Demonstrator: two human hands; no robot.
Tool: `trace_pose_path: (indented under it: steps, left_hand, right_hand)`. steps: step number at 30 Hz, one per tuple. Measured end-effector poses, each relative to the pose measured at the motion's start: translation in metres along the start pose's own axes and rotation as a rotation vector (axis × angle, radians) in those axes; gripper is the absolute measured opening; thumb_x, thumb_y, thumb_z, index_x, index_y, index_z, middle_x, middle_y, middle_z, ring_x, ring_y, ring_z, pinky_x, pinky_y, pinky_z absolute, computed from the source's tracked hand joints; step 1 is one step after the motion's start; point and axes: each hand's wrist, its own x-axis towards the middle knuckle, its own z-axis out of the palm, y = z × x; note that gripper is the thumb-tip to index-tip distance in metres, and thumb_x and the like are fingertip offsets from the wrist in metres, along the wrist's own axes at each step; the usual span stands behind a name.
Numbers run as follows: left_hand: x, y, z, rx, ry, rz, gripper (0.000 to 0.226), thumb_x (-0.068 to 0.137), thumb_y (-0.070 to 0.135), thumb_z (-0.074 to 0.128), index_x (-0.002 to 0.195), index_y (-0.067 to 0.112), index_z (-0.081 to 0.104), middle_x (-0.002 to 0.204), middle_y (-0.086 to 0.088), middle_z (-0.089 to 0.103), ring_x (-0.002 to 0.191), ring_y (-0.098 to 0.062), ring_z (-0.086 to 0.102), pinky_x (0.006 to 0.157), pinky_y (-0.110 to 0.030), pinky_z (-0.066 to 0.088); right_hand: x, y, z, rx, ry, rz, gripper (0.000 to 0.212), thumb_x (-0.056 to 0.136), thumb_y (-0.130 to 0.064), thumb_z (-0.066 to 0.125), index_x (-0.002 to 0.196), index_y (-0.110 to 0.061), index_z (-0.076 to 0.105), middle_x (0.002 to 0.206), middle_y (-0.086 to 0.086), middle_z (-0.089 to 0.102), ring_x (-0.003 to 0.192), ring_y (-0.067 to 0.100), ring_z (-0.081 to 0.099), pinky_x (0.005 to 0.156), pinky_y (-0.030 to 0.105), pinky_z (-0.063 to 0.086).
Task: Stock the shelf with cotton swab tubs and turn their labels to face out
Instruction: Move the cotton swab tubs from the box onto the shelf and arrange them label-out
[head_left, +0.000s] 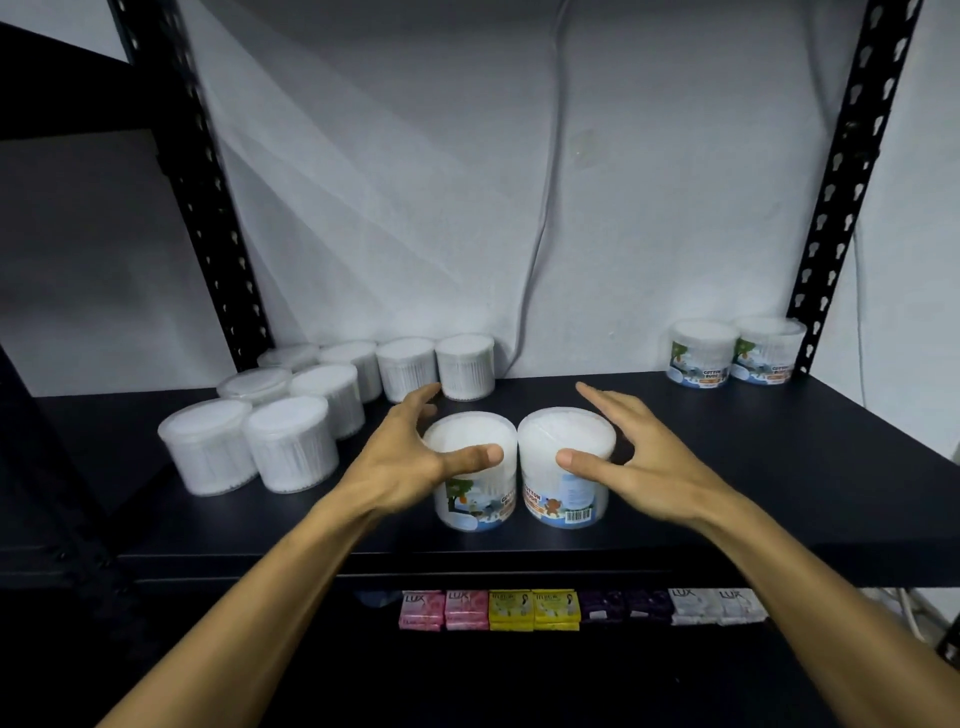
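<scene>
At the far left of the black shelf (727, 467) stands a cluster of clear cotton swab tubs (291, 410), packed close in rows running back to the pale wall (415, 208); their sides show only white swab stems, no printed label facing out. A black slotted upright (208, 208) rises behind them. Just right of the cluster, near the shelf's front edge, the left hand (410, 457) is spread wide around the left front tub (472, 473), thumb lying across its near rim, fingers reaching behind. That tub shows a tree-and-animals label, turned partly to the right. Touching it, the right front tub (566, 467) shows a bear and a barcode. The right hand (628, 457) is likewise open wide around it, thumb on the rim. At the back right corner, two labelled tubs (735, 353) face forward, side by side. On the lower shelf sit soap packs (576, 608) in pink, yellow, purple and white.
</scene>
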Motion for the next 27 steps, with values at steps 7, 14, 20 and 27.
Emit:
trace_pose_path:
  steps: [7,14,20,27]
  left_hand:
    - [-0.003,-0.001,0.013,0.092,0.132,0.018,0.116,0.057,0.057,0.086,0.150,0.025,0.026,0.131,0.005,0.048,0.119,-0.017,0.050,0.099,-0.032,0.043]
    - [0.003,-0.006,0.009,-0.019,0.048,0.009,0.114,0.062,0.041,0.089,0.153,0.024,0.023,0.133,0.012,0.052,0.120,-0.010,0.051,0.102,-0.027,0.039]
    - [0.003,-0.006,0.007,-0.102,-0.044,0.006,0.117,0.054,0.039,0.083,0.153,0.024,0.023,0.134,0.016,0.053,0.122,-0.006,0.050,0.107,-0.027,0.037]
    - [-0.003,-0.011,0.009,-0.169,-0.038,0.032,0.120,0.054,0.047,0.089,0.153,0.034,0.021,0.142,0.011,0.045,0.121,-0.005,0.046,0.098,-0.024,0.035]
  right_hand:
    - [-0.008,0.005,0.020,-0.013,0.176,0.022,0.083,0.068,-0.050,0.077,0.140,-0.035,0.038,0.131,-0.015,0.037,0.123,0.010,0.042,0.105,0.039,0.041]
    - [0.003,0.017,0.006,0.119,0.035,0.022,0.073,0.074,-0.030,0.076,0.136,-0.045,0.040,0.134,-0.016,0.042,0.126,0.012,0.042,0.107,0.041,0.039]
    - [0.009,0.022,-0.008,0.283,-0.131,0.008,0.068,0.067,-0.031,0.073,0.127,-0.051,0.048,0.137,-0.020,0.044,0.127,0.006,0.044,0.106,0.030,0.038]
    - [0.003,0.021,-0.008,0.303,-0.159,0.030,0.084,0.067,-0.040,0.080,0.136,-0.052,0.032,0.145,-0.018,0.034,0.122,0.004,0.048,0.100,0.025,0.041]
